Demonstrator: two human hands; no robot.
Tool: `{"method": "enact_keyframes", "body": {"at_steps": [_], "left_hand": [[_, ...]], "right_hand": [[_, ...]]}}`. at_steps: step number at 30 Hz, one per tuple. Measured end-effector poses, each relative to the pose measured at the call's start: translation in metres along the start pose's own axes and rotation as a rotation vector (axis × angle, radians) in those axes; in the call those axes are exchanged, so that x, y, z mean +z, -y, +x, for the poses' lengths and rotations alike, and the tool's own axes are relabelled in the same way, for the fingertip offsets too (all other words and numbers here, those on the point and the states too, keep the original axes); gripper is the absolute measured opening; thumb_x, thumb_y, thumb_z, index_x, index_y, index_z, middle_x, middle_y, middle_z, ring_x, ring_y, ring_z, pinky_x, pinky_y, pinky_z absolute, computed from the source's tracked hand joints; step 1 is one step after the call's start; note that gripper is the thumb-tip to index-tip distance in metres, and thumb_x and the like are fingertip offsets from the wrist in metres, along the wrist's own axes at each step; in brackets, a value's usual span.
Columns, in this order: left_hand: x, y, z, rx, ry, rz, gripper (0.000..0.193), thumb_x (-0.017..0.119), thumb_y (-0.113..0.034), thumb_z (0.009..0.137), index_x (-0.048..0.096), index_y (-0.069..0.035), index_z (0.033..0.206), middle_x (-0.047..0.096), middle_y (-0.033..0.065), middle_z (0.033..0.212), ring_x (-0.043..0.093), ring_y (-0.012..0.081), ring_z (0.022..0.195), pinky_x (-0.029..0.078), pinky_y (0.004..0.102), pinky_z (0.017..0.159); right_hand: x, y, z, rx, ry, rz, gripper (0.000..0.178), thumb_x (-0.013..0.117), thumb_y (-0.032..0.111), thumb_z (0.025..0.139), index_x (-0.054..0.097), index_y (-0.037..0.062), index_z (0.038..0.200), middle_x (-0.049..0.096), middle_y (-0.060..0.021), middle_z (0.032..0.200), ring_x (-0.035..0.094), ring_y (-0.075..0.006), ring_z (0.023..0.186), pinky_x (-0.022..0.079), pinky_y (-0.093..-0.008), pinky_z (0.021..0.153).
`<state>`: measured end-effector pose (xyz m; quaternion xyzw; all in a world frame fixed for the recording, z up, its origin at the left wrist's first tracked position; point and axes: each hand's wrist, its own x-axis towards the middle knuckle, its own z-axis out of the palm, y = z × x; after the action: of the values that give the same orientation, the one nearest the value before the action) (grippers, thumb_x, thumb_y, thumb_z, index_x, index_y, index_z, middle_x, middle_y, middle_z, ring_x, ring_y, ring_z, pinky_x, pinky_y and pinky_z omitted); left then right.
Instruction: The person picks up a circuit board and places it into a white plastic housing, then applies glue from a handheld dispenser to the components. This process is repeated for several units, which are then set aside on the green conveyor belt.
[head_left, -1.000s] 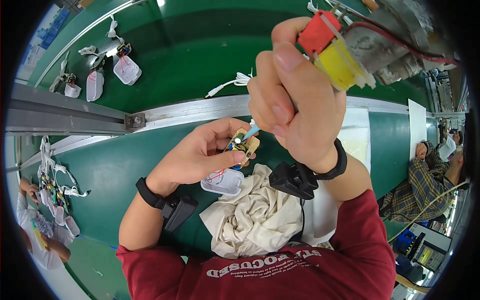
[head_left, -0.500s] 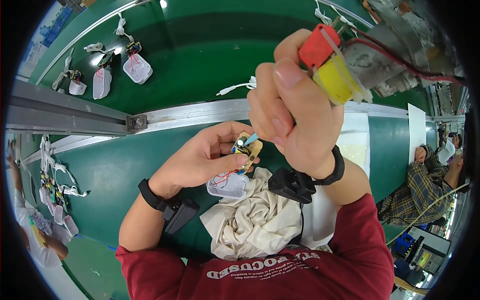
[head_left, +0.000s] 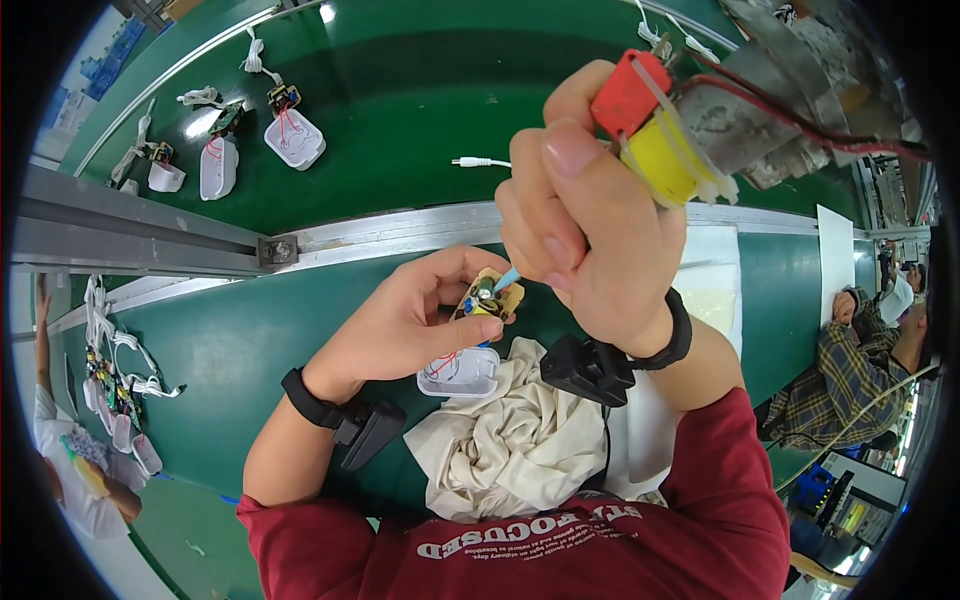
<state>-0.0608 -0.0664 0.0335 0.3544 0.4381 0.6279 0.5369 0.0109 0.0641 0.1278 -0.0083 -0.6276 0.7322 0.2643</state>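
Note:
In my left hand is a small tan circuit board with a round capacitor and other parts, pinched between thumb and fingers. Red wires lead from it into an open white plastic casing just below. My right hand is wrapped round a dispensing gun that has a red block, a yellow band and a metal body. Its thin blue nozzle points down-left, with the tip at the board beside the capacitor. Part of the gun's grip is hidden by my fingers.
Beneath the casing lies a crumpled cream cloth. A metal rail divides my green bench from a green belt carrying wired boards in white casings and a white plug. More boards lie left. A person in plaid sits right.
The casings on the belt have shifted right, and so has the white plug. My hands stay nearly in place, with the nozzle tip still at the board.

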Motion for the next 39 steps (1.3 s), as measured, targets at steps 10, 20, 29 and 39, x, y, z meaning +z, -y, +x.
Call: {"method": "enact_keyframes", "body": {"at_steps": [10, 20, 29, 39], "left_hand": [[0.0, -0.007, -0.005, -0.014, -0.043, 0.052, 0.041, 0.061, 0.003, 0.083, 0.046, -0.001, 0.121, 0.057, 0.0049, 0.107, 0.056, 0.0106, 0.098, 0.048, 0.0221, 0.08], [-0.001, -0.009, -0.014, -0.006, -0.036, 0.034, 0.041, 0.062, 0.003, 0.082, 0.047, 0.0, 0.121, 0.057, 0.0051, 0.108, 0.056, 0.0111, 0.098, 0.049, 0.0235, 0.081], [-0.01, -0.008, -0.018, -0.138, -0.024, -0.116, 0.042, 0.062, 0.003, 0.082, 0.047, 0.001, 0.121, 0.057, 0.0051, 0.107, 0.057, 0.012, 0.096, 0.048, 0.0272, 0.082], [-0.035, -0.05, 0.036, 0.128, -0.041, -0.004, 0.046, 0.061, -0.007, 0.083, 0.044, -0.001, 0.125, 0.057, 0.0053, 0.11, 0.056, 0.0145, 0.099, 0.045, 0.0288, 0.085]], "right_hand": [[0.004, 0.002, 0.003, -0.022, 0.007, -0.016, 0.011, 0.044, 0.019, 0.091, 0.038, 0.0103, 0.087, 0.033, 0.0018, 0.046, 0.023, -0.0052, 0.034, 0.02, -0.0221, 0.033], [0.011, 0.004, 0.004, -0.068, 0.03, -0.011, 0.013, 0.044, 0.019, 0.092, 0.042, 0.0065, 0.093, 0.033, 0.0018, 0.046, 0.024, -0.0052, 0.033, 0.021, -0.0215, 0.033], [0.019, 0.019, 0.003, -0.072, 0.035, 0.039, 0.028, 0.043, 0.019, 0.093, 0.043, -0.0006, 0.113, 0.035, 0.0016, 0.047, 0.026, -0.0047, 0.033, 0.022, -0.021, 0.033], [0.027, 0.028, -0.005, -0.083, 0.156, 0.148, 0.027, 0.043, 0.019, 0.094, 0.043, -0.0004, 0.113, 0.034, 0.0018, 0.048, 0.029, -0.0048, 0.034, 0.024, -0.0213, 0.034]]}}
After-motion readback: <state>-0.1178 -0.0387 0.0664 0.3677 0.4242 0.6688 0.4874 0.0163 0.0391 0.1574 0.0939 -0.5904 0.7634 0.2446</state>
